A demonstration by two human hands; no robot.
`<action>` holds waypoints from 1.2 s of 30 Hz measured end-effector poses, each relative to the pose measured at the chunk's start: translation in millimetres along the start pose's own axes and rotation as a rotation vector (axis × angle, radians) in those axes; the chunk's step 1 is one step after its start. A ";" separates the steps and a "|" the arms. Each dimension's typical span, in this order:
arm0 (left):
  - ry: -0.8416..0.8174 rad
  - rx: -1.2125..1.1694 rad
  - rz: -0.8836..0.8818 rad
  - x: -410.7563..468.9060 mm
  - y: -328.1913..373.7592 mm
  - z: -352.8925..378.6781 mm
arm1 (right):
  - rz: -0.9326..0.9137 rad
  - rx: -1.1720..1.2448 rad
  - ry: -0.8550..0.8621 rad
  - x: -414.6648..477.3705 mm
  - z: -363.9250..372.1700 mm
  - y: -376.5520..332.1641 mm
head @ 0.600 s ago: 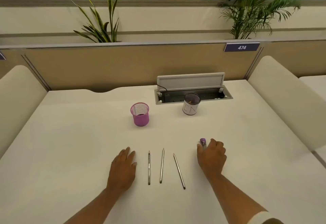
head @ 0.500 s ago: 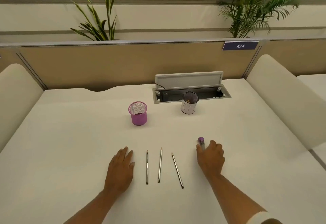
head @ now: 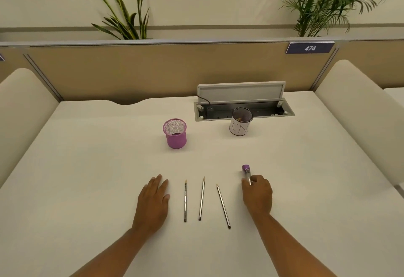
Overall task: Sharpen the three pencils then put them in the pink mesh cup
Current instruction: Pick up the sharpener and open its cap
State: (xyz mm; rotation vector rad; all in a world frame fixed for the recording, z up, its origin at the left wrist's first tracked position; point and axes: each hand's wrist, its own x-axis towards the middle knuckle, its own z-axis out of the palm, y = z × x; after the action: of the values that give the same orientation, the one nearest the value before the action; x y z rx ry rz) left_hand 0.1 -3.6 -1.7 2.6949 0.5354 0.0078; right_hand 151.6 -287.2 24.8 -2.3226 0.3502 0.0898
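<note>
Three grey pencils lie side by side on the white desk, tips pointing away: the left pencil (head: pixel 185 201), the middle pencil (head: pixel 201 198) and the right pencil (head: pixel 223 206), which slants. My left hand (head: pixel 153 200) rests flat on the desk just left of them, holding nothing. My right hand (head: pixel 258 194) lies to their right, its fingers closed around the clear body of a purple-capped sharpener (head: pixel 246 170) that lies on the desk. The pink mesh cup (head: pixel 175 133) stands upright beyond the pencils, with nothing visible in it.
A white cup with a dark mesh rim (head: pixel 240 123) stands right of the pink one, in front of an open cable tray (head: pixel 244 110) with its lid raised. Cushioned dividers (head: pixel 358 106) flank the desk; a partition runs along the back.
The camera has shifted slightly. My right hand has curled its fingers around the sharpener. Left hand and pencils have stayed put.
</note>
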 end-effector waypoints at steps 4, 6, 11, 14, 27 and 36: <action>0.004 -0.043 -0.004 1.7 6.2 -7.8 | -0.009 0.252 -0.128 -21.2 10.1 -18.7; 0.068 -0.116 0.017 2.3 15.1 -13.7 | -0.024 0.357 -0.196 -33.5 14.1 -30.0; 0.094 -0.538 -0.027 6.2 59.2 -36.8 | -0.072 0.491 -0.369 -60.5 16.4 -61.2; 0.035 -0.854 -0.153 11.0 82.4 -51.7 | -0.092 0.531 -0.489 -73.8 11.5 -76.6; -0.047 -1.360 -0.160 2.9 106.6 -74.6 | -0.315 0.471 -0.739 -91.0 -3.0 -92.9; 0.153 -1.016 0.021 1.5 90.1 -70.3 | -0.281 0.485 -0.539 -77.6 -14.0 -105.7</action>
State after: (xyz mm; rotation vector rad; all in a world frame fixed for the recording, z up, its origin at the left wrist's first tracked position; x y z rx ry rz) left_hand 28.9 -53.3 97.1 1.7083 0.3894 0.3848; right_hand 106.0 -209.5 121.0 -1.7581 -0.2084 0.4314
